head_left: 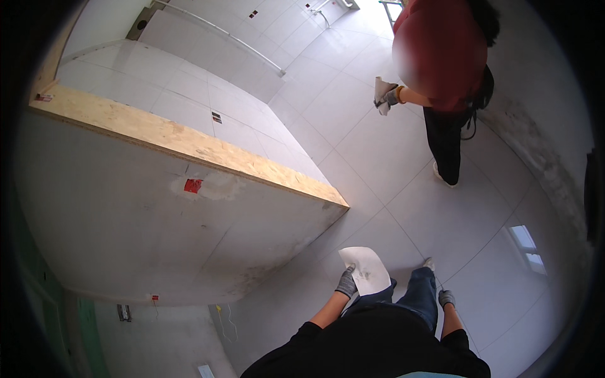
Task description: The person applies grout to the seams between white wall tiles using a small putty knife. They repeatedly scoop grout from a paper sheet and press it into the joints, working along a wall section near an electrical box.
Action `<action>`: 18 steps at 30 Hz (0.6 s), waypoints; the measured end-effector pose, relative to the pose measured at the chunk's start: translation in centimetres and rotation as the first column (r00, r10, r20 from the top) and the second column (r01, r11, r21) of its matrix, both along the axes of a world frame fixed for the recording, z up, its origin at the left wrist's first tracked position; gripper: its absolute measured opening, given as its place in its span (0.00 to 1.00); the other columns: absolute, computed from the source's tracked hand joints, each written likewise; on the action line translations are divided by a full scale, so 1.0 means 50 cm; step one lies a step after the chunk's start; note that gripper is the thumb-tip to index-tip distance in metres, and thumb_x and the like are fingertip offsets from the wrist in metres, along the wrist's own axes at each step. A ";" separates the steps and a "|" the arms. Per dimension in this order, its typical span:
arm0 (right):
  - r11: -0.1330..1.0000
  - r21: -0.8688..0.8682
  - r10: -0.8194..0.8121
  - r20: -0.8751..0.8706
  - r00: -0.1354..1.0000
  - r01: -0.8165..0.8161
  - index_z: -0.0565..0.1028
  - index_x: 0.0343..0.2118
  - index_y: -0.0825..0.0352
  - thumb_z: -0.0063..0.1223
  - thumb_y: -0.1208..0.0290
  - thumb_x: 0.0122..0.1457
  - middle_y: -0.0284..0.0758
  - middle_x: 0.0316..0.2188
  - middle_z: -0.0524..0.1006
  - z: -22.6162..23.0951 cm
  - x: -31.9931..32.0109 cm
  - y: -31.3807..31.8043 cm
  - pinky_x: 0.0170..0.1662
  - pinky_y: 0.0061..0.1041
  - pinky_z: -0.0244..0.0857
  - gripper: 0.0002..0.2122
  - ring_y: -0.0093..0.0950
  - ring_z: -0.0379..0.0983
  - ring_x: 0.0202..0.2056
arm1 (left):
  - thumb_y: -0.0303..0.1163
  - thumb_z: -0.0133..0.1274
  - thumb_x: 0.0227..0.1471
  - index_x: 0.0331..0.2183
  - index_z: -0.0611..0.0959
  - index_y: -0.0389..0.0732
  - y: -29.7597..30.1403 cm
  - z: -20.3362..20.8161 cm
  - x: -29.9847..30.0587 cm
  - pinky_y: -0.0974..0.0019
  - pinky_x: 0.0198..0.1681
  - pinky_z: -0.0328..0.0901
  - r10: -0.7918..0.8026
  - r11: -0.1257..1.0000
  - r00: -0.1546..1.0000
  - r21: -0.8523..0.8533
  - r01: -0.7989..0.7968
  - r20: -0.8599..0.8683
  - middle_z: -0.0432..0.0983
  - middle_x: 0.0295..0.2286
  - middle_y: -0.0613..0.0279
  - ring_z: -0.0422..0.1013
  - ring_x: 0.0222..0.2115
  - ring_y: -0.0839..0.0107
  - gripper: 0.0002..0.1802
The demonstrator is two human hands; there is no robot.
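My left hand, in a grey glove, is closed on the edge of a pale, slightly curved sheet. Dark smudges mark the middle of that sheet, which hangs in front of my legs. Down at my right side is my right hand, also gloved in grey. Its fingers are too small and partly hidden to show whether they hold anything. Ahead on the right stands another person in a red top and dark trousers. That person's gloved hand grips a pale, folded piece of material.
A low grey wall topped with a wooden board runs along my left, ending in a corner ahead. Large grey tiles cover the floor. A rough plastered wall bounds the right side. White pipe crosses the far tiled wall.
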State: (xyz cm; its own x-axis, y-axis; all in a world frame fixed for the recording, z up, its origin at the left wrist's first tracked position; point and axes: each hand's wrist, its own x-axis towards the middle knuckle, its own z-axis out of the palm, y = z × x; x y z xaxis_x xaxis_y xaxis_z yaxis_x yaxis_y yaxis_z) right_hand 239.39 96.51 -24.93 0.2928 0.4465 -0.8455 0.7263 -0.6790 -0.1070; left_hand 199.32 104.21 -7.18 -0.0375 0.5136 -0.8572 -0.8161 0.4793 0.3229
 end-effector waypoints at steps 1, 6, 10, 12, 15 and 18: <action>0.998 0.062 -0.008 -0.003 1.000 0.008 0.79 0.37 0.66 0.44 0.53 0.56 0.50 0.40 0.76 -0.010 -0.006 0.007 0.48 0.42 0.67 0.20 0.46 0.73 0.45 | 0.41 0.48 0.56 0.55 0.65 0.39 0.006 -0.004 -0.006 0.39 0.52 0.61 0.041 0.996 0.999 -0.084 -0.041 0.001 0.69 0.49 0.44 0.67 0.47 0.44 0.28; 0.994 0.099 -0.045 0.018 0.999 0.043 0.80 0.32 0.67 0.46 0.50 0.55 0.51 0.37 0.77 -0.028 -0.037 0.016 0.47 0.41 0.67 0.22 0.46 0.73 0.43 | 0.41 0.48 0.55 0.55 0.65 0.38 0.017 -0.019 -0.040 0.39 0.53 0.61 -0.063 0.997 0.998 0.038 0.063 0.006 0.69 0.48 0.43 0.68 0.46 0.43 0.29; 0.997 0.068 -0.029 0.006 1.000 0.028 0.80 0.36 0.66 0.47 0.48 0.54 0.49 0.39 0.77 -0.003 -0.079 -0.004 0.47 0.41 0.67 0.23 0.45 0.73 0.44 | 0.42 0.47 0.56 0.55 0.65 0.38 0.002 -0.037 -0.083 0.39 0.53 0.60 -0.066 0.997 0.997 -0.038 0.064 -0.043 0.69 0.49 0.43 0.68 0.47 0.43 0.29; 0.998 0.046 -0.048 -0.006 0.999 0.048 0.79 0.38 0.66 0.47 0.47 0.54 0.49 0.40 0.76 0.013 -0.091 -0.016 0.48 0.42 0.67 0.24 0.46 0.73 0.45 | 0.43 0.47 0.56 0.55 0.65 0.39 -0.006 -0.048 -0.093 0.39 0.53 0.60 -0.084 0.996 0.996 0.028 0.084 0.009 0.69 0.49 0.44 0.68 0.47 0.43 0.29; 0.995 0.040 -0.092 -0.020 0.996 0.093 0.79 0.38 0.67 0.48 0.47 0.54 0.49 0.41 0.76 0.033 -0.097 -0.028 0.49 0.41 0.66 0.24 0.46 0.73 0.45 | 0.43 0.47 0.56 0.56 0.65 0.40 -0.015 -0.057 -0.102 0.38 0.53 0.60 -0.067 0.992 0.997 0.107 0.063 0.039 0.69 0.49 0.45 0.67 0.47 0.43 0.29; 0.996 0.028 -0.084 0.013 0.996 0.083 0.79 0.39 0.68 0.48 0.48 0.55 0.49 0.41 0.76 0.043 -0.085 -0.023 0.49 0.41 0.66 0.24 0.47 0.73 0.46 | 0.43 0.47 0.56 0.56 0.65 0.41 -0.012 -0.058 -0.095 0.38 0.53 0.60 -0.077 0.990 0.996 0.119 0.073 0.032 0.69 0.50 0.47 0.67 0.48 0.43 0.29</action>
State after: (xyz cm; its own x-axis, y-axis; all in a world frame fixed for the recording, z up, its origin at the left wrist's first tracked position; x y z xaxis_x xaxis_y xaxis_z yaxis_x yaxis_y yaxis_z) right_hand 235.12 95.34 -22.80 0.3420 0.4430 -0.8287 0.6688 -0.7343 -0.1165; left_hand 194.59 103.63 -10.10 0.0350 0.6108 -0.7910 -0.7914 0.5004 0.3513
